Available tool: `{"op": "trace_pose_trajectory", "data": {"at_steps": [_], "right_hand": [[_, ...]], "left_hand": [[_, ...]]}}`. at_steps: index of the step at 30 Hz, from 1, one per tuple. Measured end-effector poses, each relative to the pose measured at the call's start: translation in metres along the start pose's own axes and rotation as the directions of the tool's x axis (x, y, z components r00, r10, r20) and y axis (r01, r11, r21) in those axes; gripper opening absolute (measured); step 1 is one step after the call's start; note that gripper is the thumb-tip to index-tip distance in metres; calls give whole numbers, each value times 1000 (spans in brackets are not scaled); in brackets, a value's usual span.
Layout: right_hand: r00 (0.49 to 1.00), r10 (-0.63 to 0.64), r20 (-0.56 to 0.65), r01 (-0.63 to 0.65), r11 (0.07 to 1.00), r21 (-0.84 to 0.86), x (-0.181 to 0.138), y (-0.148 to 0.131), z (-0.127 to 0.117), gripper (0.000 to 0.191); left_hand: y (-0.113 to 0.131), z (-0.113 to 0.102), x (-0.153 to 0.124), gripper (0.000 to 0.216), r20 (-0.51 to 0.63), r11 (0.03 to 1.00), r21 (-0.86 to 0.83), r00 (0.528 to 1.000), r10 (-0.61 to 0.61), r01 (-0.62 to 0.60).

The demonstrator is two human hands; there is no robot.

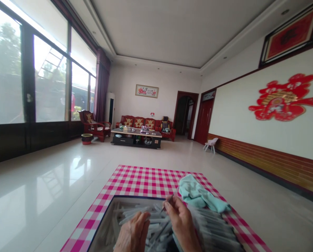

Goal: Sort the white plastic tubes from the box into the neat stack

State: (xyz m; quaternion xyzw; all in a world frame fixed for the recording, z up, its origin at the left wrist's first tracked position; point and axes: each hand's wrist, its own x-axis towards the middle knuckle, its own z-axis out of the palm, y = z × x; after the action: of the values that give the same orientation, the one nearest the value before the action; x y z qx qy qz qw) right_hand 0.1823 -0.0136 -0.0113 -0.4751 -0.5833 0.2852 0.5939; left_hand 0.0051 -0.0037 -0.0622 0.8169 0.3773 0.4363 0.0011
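Observation:
A shallow dark-rimmed box (pixel 114 198) holds many slim, whitish translucent sticks or tubes (pixel 130 212). Above it, my left hand (pixel 134 231) has its fingers curled together; whatever sits at its fingertips is too blurred to name. My right hand (pixel 182 221) pinches a thin dark pointed stick (pixel 170 199) between thumb and fingers, slanting down toward the left hand. The two hands are apart. To the right of my right hand lies a row of dark slender pieces in clear plastic wrapping (pixel 216 227). Their exact kind does not show.
A crumpled mint-green cloth (pixel 198 194) lies on the pink checked tablecloth (pixel 143 176), behind the wrapped row. Farther off stand a low black table (pixel 137 137), a red wooden sofa (pixel 135 121) and a small light chair (pixel 211 143). Tall windows (pixel 51 77) line the left.

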Motion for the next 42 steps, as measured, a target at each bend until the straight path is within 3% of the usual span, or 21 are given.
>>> {"op": "trace_pose_trajectory", "data": {"at_steps": [6, 11, 20, 32, 38, 42], "right_hand": [[983, 121, -138, -93, 977, 194, 12, 16, 2, 32], [967, 153, -204, -101, 964, 247, 17, 3, 4, 33], [995, 77, -63, -64, 979, 195, 12, -4, 13, 24], [982, 170, 78, -184, 951, 247, 5, -8, 23, 25], [971, 156, 182, -193, 958, 211, 2, -13, 24, 19], [982, 183, 48, -188, 931, 312, 7, -17, 15, 30]], "left_hand": [[-4, 12, 17, 23, 2, 998, -61, 1000, -5, 5], [-2, 7, 30, 19, 111, 990, -118, 992, -63, 76], [13, -3, 32, 16, 131, 979, -142, 983, -127, 145], [21, -12, 29, 19, 117, 963, -210, 982, -148, 170], [20, -15, 28, 23, 123, 955, -212, 975, -185, 208], [18, -18, 29, 28, 140, 974, -93, 971, -194, 208]]}}
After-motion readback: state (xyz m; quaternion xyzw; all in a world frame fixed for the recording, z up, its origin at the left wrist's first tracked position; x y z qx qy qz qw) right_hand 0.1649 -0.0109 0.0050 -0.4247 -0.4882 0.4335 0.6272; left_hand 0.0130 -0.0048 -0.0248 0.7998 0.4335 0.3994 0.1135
